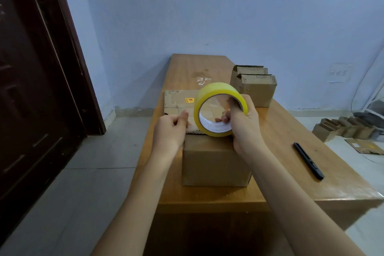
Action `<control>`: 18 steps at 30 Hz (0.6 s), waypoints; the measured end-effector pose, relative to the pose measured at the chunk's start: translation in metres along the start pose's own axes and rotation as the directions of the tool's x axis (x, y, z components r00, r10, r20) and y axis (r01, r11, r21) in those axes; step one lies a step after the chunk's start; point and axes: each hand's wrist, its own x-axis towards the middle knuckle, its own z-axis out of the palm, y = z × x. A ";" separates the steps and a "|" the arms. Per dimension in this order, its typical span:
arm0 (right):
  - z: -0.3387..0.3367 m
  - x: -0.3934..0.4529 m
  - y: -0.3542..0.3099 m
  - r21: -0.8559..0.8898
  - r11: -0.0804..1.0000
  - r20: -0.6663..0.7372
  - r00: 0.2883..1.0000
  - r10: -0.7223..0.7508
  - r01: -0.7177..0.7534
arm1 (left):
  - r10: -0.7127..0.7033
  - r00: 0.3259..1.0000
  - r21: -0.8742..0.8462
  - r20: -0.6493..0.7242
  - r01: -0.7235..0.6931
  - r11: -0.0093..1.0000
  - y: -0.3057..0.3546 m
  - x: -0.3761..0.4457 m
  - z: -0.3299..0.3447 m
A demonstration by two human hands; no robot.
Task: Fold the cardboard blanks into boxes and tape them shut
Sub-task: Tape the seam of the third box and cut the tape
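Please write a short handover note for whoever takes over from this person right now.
Right hand grips the yellow tape roll, fingers through its core, over the box at the table's near end.
Left hand pinches at the box's top left edge, apparently the tape end.
Flat blank lies behind the box; folded boxes stand far right; black cutter lies to the right.
Done: box folded.
Left: tape it, cut, fold the blank.

Dim, soft even light; wide-angle edge warp, slight blur.
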 end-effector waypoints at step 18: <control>-0.011 0.002 0.000 -0.087 0.996 0.025 1.000 0.013 -0.010 | -0.261 0.949 -0.165 0.178 0.291 0.942 -0.021 0.012 -0.069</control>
